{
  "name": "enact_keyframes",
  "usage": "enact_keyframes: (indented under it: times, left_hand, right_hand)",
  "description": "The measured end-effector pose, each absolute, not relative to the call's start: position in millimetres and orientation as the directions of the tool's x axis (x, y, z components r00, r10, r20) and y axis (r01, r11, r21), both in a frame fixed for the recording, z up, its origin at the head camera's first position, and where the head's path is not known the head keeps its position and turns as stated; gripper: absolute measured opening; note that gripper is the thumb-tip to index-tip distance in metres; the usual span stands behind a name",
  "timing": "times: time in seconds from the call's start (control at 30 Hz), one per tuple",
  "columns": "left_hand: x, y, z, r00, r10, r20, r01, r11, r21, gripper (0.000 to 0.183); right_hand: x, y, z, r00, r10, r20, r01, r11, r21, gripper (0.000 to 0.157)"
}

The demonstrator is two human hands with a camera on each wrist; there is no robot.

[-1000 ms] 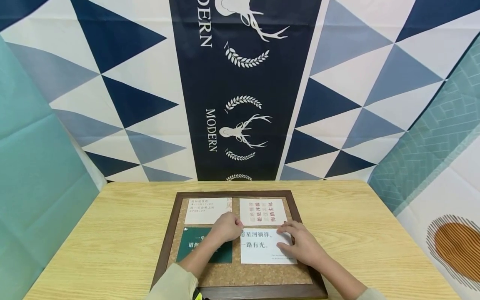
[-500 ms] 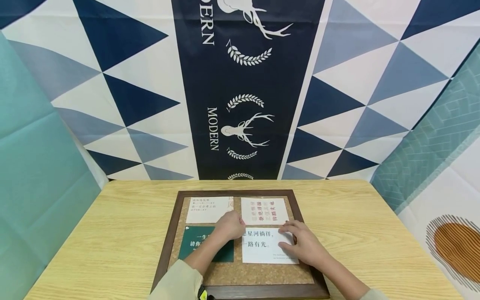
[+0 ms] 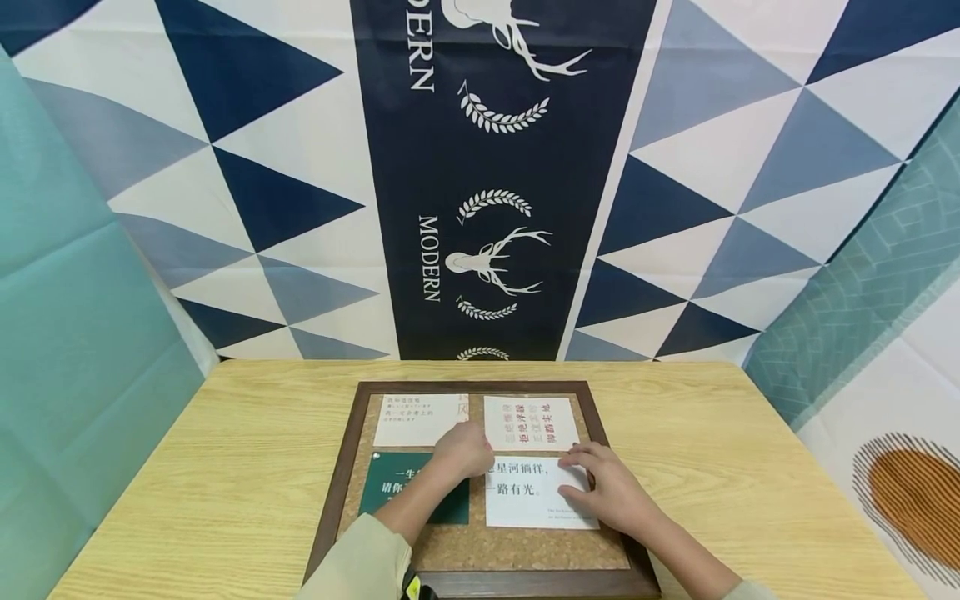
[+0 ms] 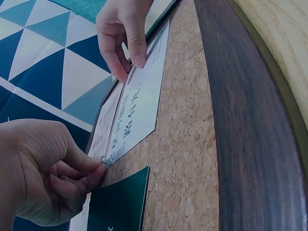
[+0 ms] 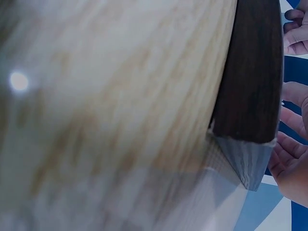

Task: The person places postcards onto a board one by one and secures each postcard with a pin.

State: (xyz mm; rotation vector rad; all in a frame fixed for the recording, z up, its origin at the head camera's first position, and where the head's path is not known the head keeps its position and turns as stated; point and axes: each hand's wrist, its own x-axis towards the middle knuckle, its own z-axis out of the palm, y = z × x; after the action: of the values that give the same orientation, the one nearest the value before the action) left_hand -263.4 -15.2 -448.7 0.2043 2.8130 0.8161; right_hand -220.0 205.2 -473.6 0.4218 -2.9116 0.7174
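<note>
A framed corkboard (image 3: 525,552) lies on the table with several printed cards on it. At the upper left corner of the lower right white card (image 3: 517,510), my left hand (image 3: 465,450) pinches a small pale pushpin (image 4: 103,159) between thumb and fingertip. The fingers hide most of the pin, and whether its point is in the cork cannot be seen. My right hand (image 3: 603,487) rests with spread, relaxed fingers on the right part of that card. A dark green card (image 3: 450,504), partly behind my left forearm, lies to its left.
Another white card (image 3: 416,429) and a red-lettered card (image 3: 532,421) fill the board's upper half. A pale pushpin (image 3: 377,456) sits at the green card's upper left corner. The dark wooden frame (image 3: 540,583) edges the board. Wooden tabletop (image 3: 712,467) surrounds it.
The head view has shifted slightly. My left hand stays at the card's corner, its fingers turned a little further over. The right hand and the cards keep their places.
</note>
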Motion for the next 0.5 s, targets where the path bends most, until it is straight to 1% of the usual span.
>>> enact_keyframes:
  times: [0.2, 0.37, 0.5]
  left_hand:
    - [-261.5, -13.1, -446.7, -0.973, 0.182, -0.144, 0.080, 0.847, 0.526, 0.005]
    - [-260.0, -11.1, -444.7, -0.975, 0.178, -0.135, 0.085, 0.855, 0.511, 0.012]
    - [-259.4, -12.7, -445.3, -0.974, 0.182, -0.134, 0.090, 0.857, 0.507, 0.013]
  right_hand:
    - [-219.9, 205.3, -473.0, -0.958, -0.233, 0.168, -0.284, 0.850, -0.443, 0.029]
    - [-220.2, 205.0, -472.8, -0.956, -0.238, 0.171, -0.290, 0.849, -0.442, 0.030]
    - [-220.1, 204.7, -473.0, -0.956, -0.241, 0.167, -0.291, 0.848, -0.443, 0.029]
